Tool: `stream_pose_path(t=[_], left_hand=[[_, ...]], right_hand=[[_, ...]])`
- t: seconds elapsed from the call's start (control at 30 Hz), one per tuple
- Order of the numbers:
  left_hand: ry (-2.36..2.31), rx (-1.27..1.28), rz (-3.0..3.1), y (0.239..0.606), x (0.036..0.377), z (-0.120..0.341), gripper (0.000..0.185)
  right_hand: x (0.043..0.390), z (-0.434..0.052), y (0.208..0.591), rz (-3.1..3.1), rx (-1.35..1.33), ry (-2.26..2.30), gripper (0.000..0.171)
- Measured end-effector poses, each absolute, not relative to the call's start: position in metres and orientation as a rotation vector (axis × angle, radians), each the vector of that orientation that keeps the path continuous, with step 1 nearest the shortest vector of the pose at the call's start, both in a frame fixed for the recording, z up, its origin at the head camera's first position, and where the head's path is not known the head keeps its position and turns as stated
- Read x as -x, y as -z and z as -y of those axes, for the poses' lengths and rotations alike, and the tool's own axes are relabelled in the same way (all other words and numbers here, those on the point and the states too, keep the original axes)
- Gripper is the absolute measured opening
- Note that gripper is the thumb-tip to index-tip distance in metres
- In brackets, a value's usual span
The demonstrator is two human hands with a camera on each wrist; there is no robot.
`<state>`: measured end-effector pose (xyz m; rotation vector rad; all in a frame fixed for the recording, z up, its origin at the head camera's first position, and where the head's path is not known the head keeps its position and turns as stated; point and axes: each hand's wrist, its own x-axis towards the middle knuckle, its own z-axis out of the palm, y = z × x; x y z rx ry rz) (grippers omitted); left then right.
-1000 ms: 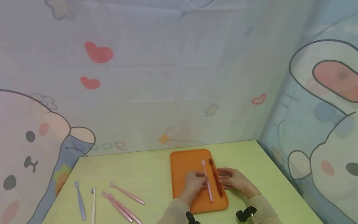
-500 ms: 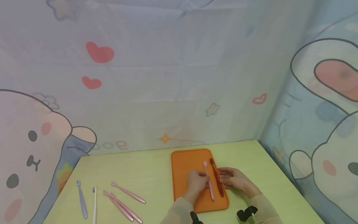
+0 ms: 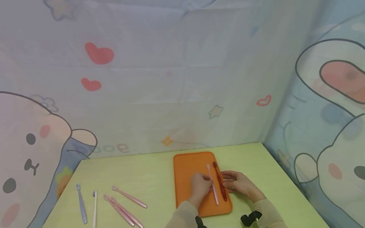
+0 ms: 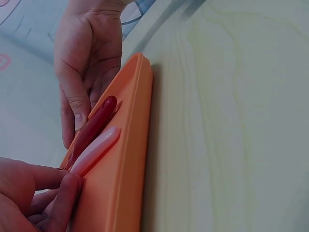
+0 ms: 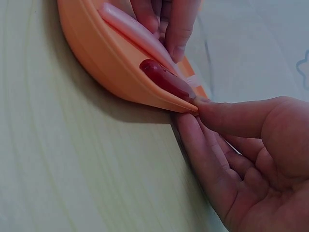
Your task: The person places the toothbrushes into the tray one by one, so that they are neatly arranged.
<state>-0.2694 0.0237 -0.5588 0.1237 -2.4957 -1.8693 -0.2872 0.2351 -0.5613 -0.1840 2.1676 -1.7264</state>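
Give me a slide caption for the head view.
Two hands align pink and red toothbrushes on an orange tray.
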Motion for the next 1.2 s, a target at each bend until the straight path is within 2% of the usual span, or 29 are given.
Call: stream_pose_path(t=[1.2], left_hand=[[1.824,-0.098,2.462,0.5599,0.2746,-0.0330,0.006]], right_hand=[[0.2907,-0.2334,0.5602,-2.162,0.193,1.721,0.063]])
